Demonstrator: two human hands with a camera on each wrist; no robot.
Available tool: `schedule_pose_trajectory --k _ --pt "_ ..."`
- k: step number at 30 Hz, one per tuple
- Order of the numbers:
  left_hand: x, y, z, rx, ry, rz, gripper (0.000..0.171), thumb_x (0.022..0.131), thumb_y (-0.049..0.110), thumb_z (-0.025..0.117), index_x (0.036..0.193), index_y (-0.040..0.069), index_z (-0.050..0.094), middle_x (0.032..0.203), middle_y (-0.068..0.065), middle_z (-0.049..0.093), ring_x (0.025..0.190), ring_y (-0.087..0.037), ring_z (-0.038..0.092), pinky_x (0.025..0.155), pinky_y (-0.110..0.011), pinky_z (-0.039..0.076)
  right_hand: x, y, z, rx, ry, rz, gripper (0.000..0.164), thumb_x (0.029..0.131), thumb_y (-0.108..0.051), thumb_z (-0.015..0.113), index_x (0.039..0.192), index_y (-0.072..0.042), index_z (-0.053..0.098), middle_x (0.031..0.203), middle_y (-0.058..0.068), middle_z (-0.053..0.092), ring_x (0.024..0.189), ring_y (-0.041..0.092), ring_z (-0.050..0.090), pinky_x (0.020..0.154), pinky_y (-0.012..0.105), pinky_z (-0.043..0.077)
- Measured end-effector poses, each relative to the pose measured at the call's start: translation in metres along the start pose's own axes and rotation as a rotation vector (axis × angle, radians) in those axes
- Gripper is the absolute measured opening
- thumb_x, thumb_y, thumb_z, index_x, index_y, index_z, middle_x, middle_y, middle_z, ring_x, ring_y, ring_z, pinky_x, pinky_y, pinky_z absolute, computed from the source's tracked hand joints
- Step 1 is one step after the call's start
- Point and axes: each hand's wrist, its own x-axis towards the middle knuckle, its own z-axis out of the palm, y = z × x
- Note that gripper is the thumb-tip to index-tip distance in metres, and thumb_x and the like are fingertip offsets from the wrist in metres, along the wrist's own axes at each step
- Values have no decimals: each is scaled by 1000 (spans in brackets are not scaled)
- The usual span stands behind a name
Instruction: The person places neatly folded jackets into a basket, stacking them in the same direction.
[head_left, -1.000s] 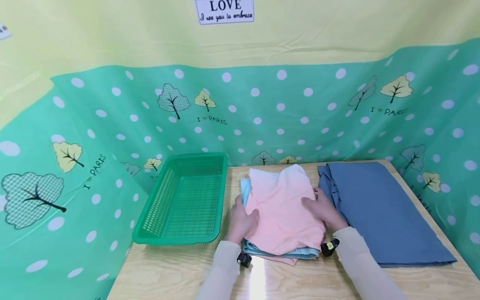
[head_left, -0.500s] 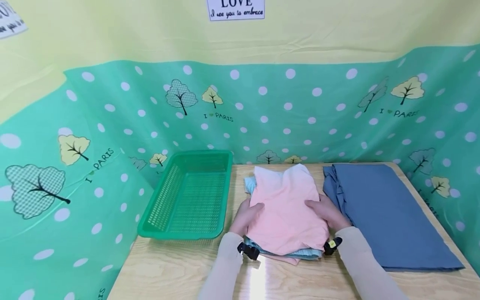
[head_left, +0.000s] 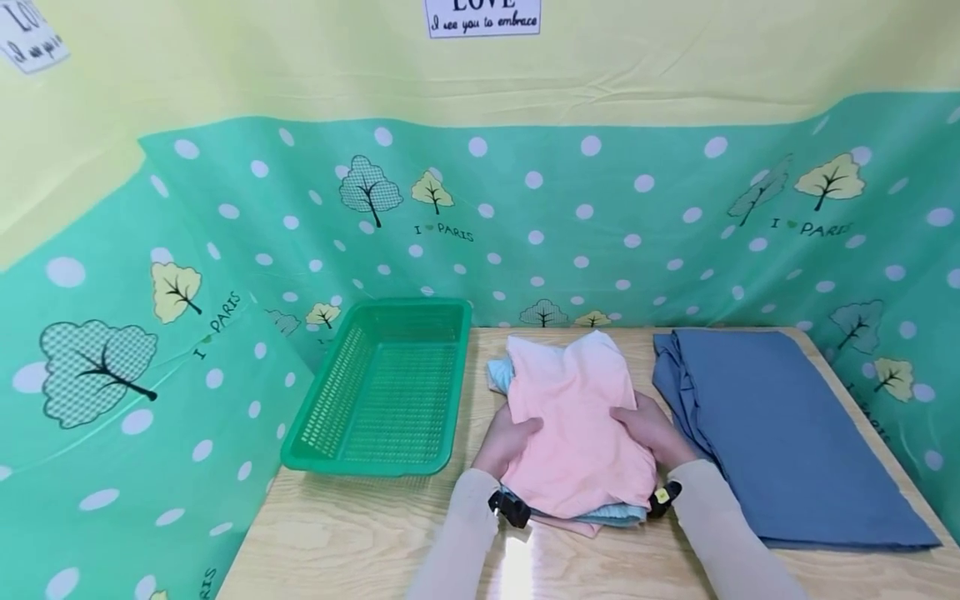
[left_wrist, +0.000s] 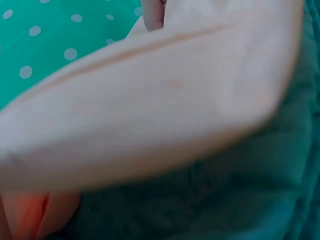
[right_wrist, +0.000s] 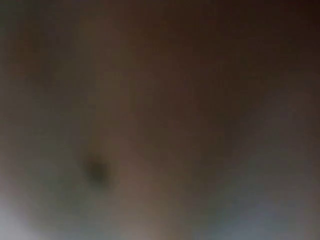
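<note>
A pale pink folded garment [head_left: 573, 417], whitish at its far end, lies on top of a light blue cloth [head_left: 618, 514] in a stack. My left hand [head_left: 508, 440] grips the stack's left side, thumb over the pink fabric and fingers tucked out of sight. On the opposite side my right hand [head_left: 657, 427] holds it the same way, with its thumb pressed on top. In the left wrist view, the pink garment [left_wrist: 150, 105] fills the middle, blurred and close, above darker teal fabric [left_wrist: 250, 185]. The right wrist view is dark and blurred.
A green plastic basket [head_left: 367, 468] stands left of the stack. To the right lies a large folded dark blue cloth [head_left: 780, 433], close beside my right hand. A polka-dot curtain [head_left: 510, 233] hangs behind the wooden table [head_left: 352, 542].
Both hands have slid back toward me along the stack's sides, and their grip has closed in on the edges. The pink garment is drawn slightly narrower. The head view has shifted a little.
</note>
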Motion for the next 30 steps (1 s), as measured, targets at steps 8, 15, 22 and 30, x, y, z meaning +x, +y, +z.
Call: schedule_pose_trajectory --k 8,15,22,30 --pt "-6 3 7 68 3 58 55 92 4 65 146 2 51 145 -18 57 134 -32 53 117 -52 40 -13 -1 -2 27 26 -3 63 105 -17 48 160 3 23 159 30 36 142 43 42 121 57 33" --pt "-6 6 3 108 29 85 57 94 6 64 149 6 50 146 -16 58 135 -32 53 117 -52 40 -12 -5 1 33 20 -51 61 106 -15 47 160 3 24 160 29 35 143 42 41 121 56 32" --pt "-12 15 -2 144 35 144 57 94 7 63 149 8 50 146 -15 58 135 -30 53 117 -50 40 -14 -12 3 65 18 -84 60 105 -12 47 160 2 25 160 27 36 142 41 41 122 56 32" --pt "-33 46 -9 284 51 234 55 94 11 62 148 15 52 143 -12 61 131 -29 57 113 -49 45 -22 -30 5 55 50 -152 58 105 -14 49 158 2 29 154 27 43 134 38 49 116 52 38"
